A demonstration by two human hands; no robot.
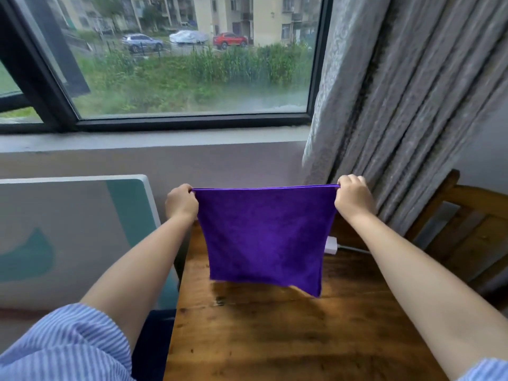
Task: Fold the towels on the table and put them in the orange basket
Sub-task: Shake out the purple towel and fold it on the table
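Observation:
A purple towel (264,237) hangs in the air above the wooden table (275,339), stretched flat by its top edge. My left hand (181,202) pinches the top left corner and my right hand (353,198) pinches the top right corner. The towel's lower edge hangs just above the tabletop, with its lower right corner drooping lowest. No orange basket is in view.
A white charger block (331,244) with a cable lies on the table behind the towel. A wooden chair (467,235) stands at the right under a grey curtain (398,105). A white and teal board (82,229) leans at the left below the window sill (154,138).

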